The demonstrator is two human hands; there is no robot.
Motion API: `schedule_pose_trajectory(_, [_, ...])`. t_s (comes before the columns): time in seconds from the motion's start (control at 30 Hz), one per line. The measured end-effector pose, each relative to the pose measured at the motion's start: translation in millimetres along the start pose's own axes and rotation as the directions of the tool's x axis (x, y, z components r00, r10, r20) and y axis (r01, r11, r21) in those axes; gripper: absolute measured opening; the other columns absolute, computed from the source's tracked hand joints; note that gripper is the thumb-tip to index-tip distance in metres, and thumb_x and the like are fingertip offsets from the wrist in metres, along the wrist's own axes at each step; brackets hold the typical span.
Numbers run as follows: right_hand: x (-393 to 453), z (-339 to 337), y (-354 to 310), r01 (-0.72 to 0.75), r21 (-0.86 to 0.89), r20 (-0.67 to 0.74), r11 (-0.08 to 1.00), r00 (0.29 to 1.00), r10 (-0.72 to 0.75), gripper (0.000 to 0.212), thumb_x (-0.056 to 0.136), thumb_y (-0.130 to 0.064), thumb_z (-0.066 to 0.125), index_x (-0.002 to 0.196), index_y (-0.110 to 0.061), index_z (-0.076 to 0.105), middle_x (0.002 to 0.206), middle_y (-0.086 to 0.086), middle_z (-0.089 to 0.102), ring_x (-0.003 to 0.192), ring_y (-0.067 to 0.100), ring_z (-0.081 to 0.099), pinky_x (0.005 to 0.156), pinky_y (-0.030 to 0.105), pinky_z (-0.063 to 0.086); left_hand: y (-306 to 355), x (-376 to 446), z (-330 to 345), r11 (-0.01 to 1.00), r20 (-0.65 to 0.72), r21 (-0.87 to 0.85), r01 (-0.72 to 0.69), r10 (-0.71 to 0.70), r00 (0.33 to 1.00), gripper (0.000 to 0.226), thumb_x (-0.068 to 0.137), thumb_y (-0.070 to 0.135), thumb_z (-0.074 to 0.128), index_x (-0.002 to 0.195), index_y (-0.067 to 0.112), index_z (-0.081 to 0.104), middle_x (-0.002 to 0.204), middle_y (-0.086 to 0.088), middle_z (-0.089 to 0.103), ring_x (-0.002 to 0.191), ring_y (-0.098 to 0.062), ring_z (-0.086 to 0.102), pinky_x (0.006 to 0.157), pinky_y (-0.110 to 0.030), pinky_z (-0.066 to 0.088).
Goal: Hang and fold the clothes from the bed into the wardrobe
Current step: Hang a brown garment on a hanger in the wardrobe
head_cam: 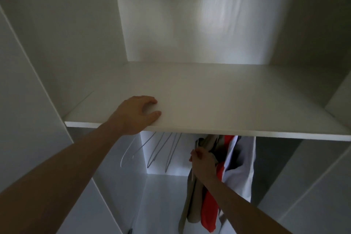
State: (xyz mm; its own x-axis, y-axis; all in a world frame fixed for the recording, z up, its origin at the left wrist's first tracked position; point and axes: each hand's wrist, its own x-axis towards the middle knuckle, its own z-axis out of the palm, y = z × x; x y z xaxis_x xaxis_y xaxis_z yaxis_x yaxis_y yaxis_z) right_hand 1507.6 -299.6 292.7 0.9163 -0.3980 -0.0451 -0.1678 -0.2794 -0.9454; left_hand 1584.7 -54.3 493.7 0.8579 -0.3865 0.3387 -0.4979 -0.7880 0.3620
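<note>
Left hand (pixel 137 113): my fingers curled, resting on the shelf (pixel 218 100), holding nothing.
Right hand (pixel 204 163), five o'clock: grasping the hanger (pixel 196 143).
Beige garment (pixel 193 195): probably soft, light; I'd hold it by the hanger.

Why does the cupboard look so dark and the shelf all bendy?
Head view: dim light, with one pale patch glowing on the back wall; the wide lens bows the shelf edge; the left hand on the shelf is sharp enough, but the right hand at the hanging clothes and the empty hangers below look soft and shadowed.
</note>
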Motion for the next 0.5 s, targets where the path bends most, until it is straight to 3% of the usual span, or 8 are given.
schedule_pose_trajectory(0.13, [-8.0, -18.6, -7.3, -0.049, -0.083, -0.025, 0.995, 0.999, 0.048, 0.016, 0.099, -0.026, 0.057, 0.086, -0.034, 0.061, 0.082, -0.003, 0.070, 0.074, 0.010, 0.066, 0.064, 0.021, 0.047, -0.2, -1.0, -0.1, 1.000, 0.020, -0.020, 0.019, -0.018, 1.000, 0.065, 0.080, 0.071, 0.052, 0.134, 0.035, 0.061, 0.142, 0.011, 0.059, 0.130, -0.017, 0.053, 0.111, -0.034, 0.036])
schedule_pose_trajectory(0.2, [-16.6, -22.0, -7.0, -0.062, -0.099, 0.002, 0.993, 0.998, 0.063, 0.016, 0.100, -0.021, 0.057, 0.087, -0.023, 0.066, 0.082, 0.001, 0.070, 0.075, 0.013, 0.067, 0.066, 0.024, 0.051, -1.9, -1.1, -0.2, 1.000, 0.026, -0.014, 0.022, -0.021, 0.999, 0.063, 0.082, 0.070, 0.054, 0.135, 0.035, 0.060, 0.143, 0.010, 0.059, 0.130, -0.018, 0.053, 0.111, -0.035, 0.036])
schedule_pose_trajectory(0.27, [-31.5, -26.1, -4.9, -0.036, -0.049, -0.012, 0.998, 0.999, 0.035, 0.020, 0.101, -0.003, 0.055, 0.084, 0.002, 0.064, 0.074, 0.010, 0.063, 0.064, 0.013, 0.063, 0.060, 0.020, 0.050, -2.5, -0.5, -0.2, 1.000, 0.023, -0.019, 0.023, -0.022, 0.999, 0.058, 0.087, 0.067, 0.059, 0.135, 0.034, 0.060, 0.143, 0.009, 0.059, 0.130, -0.019, 0.053, 0.112, -0.036, 0.037])
schedule_pose_trajectory(0.33, [-51.5, -31.9, -2.7, 0.040, -0.055, -0.015, 0.998, 0.999, -0.040, 0.020, 0.098, 0.015, 0.048, 0.082, 0.009, 0.060, 0.068, 0.017, 0.050, 0.059, 0.028, 0.054, 0.055, 0.026, 0.048, -1.7, -1.1, 1.0, 0.999, 0.005, -0.028, 0.015, -0.015, 1.000, 0.051, 0.090, 0.059, 0.066, 0.133, 0.032, 0.062, 0.141, 0.008, 0.060, 0.130, -0.019, 0.053, 0.113, -0.036, 0.037])
schedule_pose_trajectory(0.4, [-74.0, -43.8, -4.2, 0.016, -0.107, 0.033, 0.994, 0.999, -0.013, 0.024, 0.100, 0.009, 0.050, 0.079, 0.001, 0.057, 0.066, 0.017, 0.049, 0.062, 0.030, 0.050, 0.056, 0.032, 0.045, 0.5, -3.2, 0.3, 0.999, -0.030, -0.050, 0.003, -0.004, 1.000, 0.043, 0.089, 0.053, 0.069, 0.126, 0.031, 0.066, 0.135, 0.007, 0.063, 0.127, -0.020, 0.055, 0.110, -0.035, 0.039])
schedule_pose_trajectory(0.5, [-112.1, -67.4, -6.4, -0.057, -0.042, 0.060, 0.997, 0.996, 0.059, 0.028, 0.106, -0.004, 0.049, 0.080, -0.002, 0.059, 0.068, 0.014, 0.058, 0.060, 0.020, 0.061, 0.064, 0.026, 0.051, 6.0, -11.7, -3.8, 0.998, -0.106, -0.062, -0.003, -0.003, 0.994, 0.034, 0.086, 0.055, 0.066, 0.113, 0.034, 0.069, 0.125, 0.010, 0.066, 0.119, -0.018, 0.059, 0.101, -0.035, 0.045])
